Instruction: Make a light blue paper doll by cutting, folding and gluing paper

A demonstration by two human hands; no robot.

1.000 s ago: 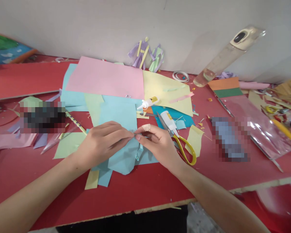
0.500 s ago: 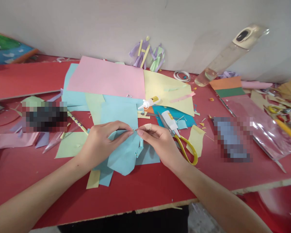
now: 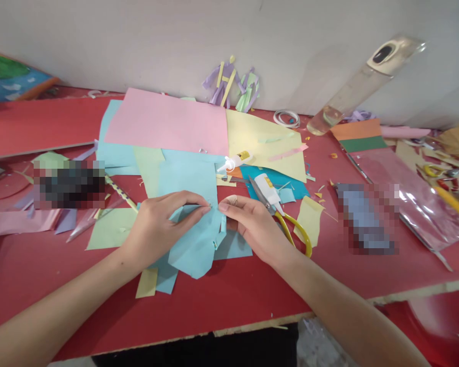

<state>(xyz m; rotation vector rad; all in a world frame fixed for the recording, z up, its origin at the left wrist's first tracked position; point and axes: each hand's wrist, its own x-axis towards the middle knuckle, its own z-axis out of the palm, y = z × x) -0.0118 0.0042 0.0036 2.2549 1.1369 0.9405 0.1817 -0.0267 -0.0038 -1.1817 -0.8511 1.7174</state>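
The red worktop (image 3: 222, 300) carries a pink sheet (image 3: 168, 122), which looks uncut. Two paper figures (image 3: 224, 84) lean by the wall, already formed; the folded blue strip (image 3: 221, 233) seems unfinished. It is just below the right hand (image 3: 257, 224). The left hand (image 3: 156, 216) is bent, fingertips close. What either grasps, I cannot tell.

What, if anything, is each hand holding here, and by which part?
It cannot be told. The left hand and right hand each have thumb and fingertips pinched together, but anything inside either pinch is too small or hidden to identify.
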